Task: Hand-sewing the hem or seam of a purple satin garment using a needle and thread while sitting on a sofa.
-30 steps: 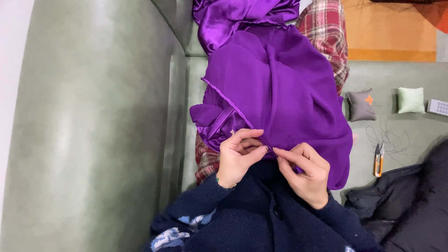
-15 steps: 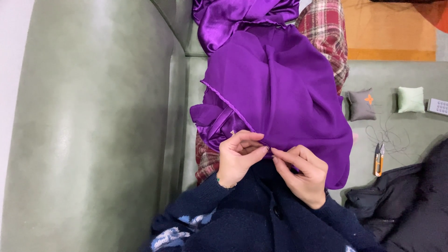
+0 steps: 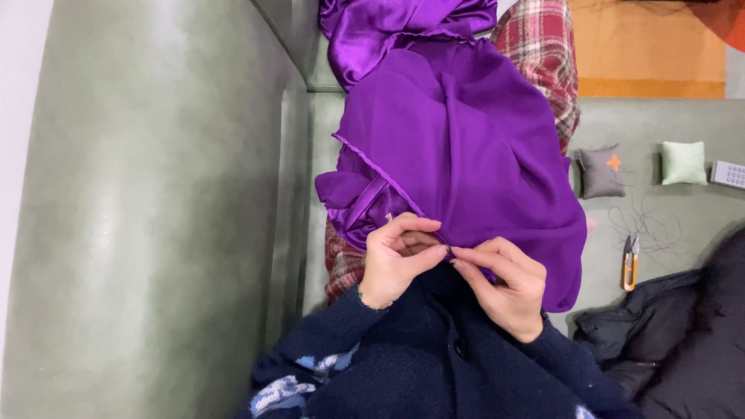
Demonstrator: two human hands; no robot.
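Observation:
A large purple cloth (image 3: pixel 466 147) lies over my lap, which is covered in red plaid (image 3: pixel 547 54), and its shiny end bunches up at the top. My left hand (image 3: pixel 396 264) and my right hand (image 3: pixel 504 291) meet at the cloth's near edge, just above my dark blue sweater (image 3: pixel 434 365). Each hand pinches the folded hem between thumb and fingertips, and the fingertips almost touch. I cannot tell whether a needle sits between the fingers.
I sit on a green leather sofa (image 3: pixel 155 217). On the seat to my right lie a grey pincushion (image 3: pixel 601 171), a pale green pincushion (image 3: pixel 684 162), loose thread (image 3: pixel 648 225), orange-handled snips (image 3: pixel 629 262), a remote (image 3: pixel 729 173) and a black jacket (image 3: pixel 675 341).
Both hands stay on the hem; the fingers have shifted only slightly along it.

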